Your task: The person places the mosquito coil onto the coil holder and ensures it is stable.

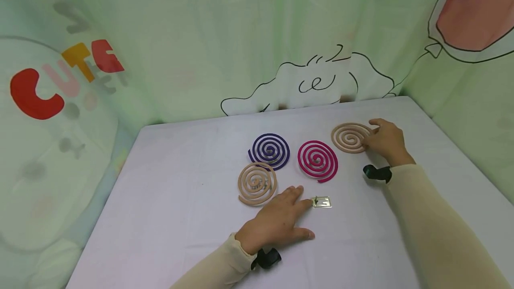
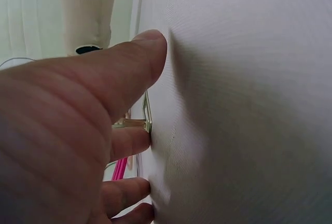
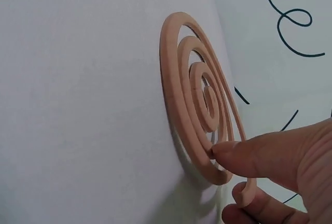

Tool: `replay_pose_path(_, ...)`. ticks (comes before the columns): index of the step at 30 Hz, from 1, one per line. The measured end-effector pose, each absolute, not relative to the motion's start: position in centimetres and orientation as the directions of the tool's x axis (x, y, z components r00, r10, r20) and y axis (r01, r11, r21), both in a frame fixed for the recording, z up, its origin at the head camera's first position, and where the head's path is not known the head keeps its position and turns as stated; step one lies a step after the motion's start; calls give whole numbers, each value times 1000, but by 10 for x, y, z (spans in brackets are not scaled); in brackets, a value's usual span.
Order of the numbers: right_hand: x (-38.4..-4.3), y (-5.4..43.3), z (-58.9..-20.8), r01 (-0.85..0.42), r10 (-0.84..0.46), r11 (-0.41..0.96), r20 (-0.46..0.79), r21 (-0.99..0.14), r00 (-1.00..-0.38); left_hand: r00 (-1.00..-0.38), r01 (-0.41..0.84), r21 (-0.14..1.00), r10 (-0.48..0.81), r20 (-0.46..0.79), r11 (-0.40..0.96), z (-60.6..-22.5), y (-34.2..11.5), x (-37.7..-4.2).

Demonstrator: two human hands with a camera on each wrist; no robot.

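At the back right, my right hand [image 1: 386,142] pinches the edge of a tan mosquito coil [image 1: 350,138]. In the right wrist view the thumb lies across the outer turns of the tilted coil [image 3: 181,99], with fingers curled behind its end. My left hand [image 1: 279,222] lies low over the table, fingers spread and fairly straight. Its index fingertip touches a small shiny metal coil stand [image 1: 324,202]. In the left wrist view part of the stand [image 2: 136,123] shows past the thumb, beside a fingertip.
Left of centre, a second tan coil [image 1: 257,196] overlaps the near edge of a dark purple coil [image 1: 270,135]. A pink coil [image 1: 317,142] lies to their right. Bits of metal show beneath these coils. The white-covered table [image 1: 168,200] meets a printed curtain [image 1: 209,48] behind.
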State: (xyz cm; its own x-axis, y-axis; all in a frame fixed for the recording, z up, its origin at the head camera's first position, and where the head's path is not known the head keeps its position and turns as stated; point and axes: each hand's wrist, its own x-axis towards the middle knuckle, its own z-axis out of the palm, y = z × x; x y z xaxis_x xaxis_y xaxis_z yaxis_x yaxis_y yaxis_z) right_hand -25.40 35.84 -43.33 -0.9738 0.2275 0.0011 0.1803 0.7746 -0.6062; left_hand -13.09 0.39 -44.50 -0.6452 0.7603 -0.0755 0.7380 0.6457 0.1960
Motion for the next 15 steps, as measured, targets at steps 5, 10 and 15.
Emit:
replay_pose_path(5, -250, 361, -437, 189, 266, 741, 23, -645, -964, -646, 742, 170, 759, -76, 649, -444, 4, -130)
replay_pose_path(10, -246, 363, -435, 230, 276, 688, -44, -688, -960, -647, 741, 173, 759, -75, 649, -444, 4, -130)
replay_pose_path(15, -240, 366, -430, 280, 291, 613, -118, -739, -949, -637, 749, 178, 768, -71, 638, -445, 4, -130)
